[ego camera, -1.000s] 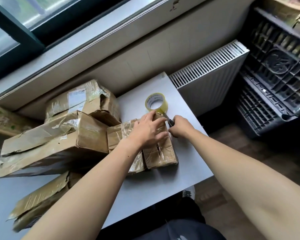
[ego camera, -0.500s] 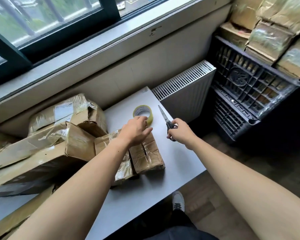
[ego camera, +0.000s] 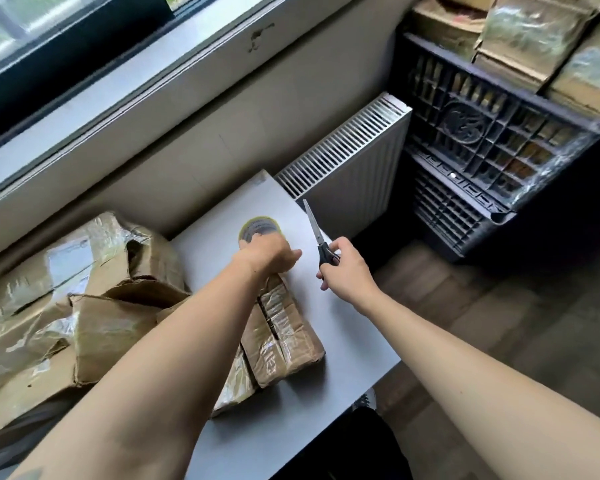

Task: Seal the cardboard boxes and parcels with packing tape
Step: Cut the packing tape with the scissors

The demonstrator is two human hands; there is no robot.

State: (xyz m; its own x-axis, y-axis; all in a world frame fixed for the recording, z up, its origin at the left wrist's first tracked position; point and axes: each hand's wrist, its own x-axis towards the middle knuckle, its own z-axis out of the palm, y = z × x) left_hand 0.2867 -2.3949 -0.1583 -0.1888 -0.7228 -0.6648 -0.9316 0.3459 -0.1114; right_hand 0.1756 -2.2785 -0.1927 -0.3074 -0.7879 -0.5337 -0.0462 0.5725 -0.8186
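Counter [ego camera: 343, 341]: plain pale grey. Tape roll [ego camera: 260, 224], far: yellowish rim, grey-white core. Scissors [ego camera: 321, 242]: black handles, silver blades. Parcel [ego camera: 284, 337], near: brown cardboard under glossy clear tape. Box [ego camera: 94, 237], left: brown, white label. Radiator [ego camera: 347, 161]: white, ribbed top. Crate [ego camera: 482, 140], far right: black lattice. Floor [ego camera: 499, 323]: brown planks.

**Tape out, parcels waiting**

The roll of packing tape [ego camera: 258, 227] lies flat near the far end of the grey table [ego camera: 343, 341], yellowish and blurred, its near edge hidden under the left hand [ego camera: 267, 254]. Just in front of it lies a small brown parcel [ego camera: 284, 337], flat and banded with shiny clear tape. To the left sits a labelled box [ego camera: 84, 258], and a crumpled box [ego camera: 111, 327] with a loose flap lies against it.
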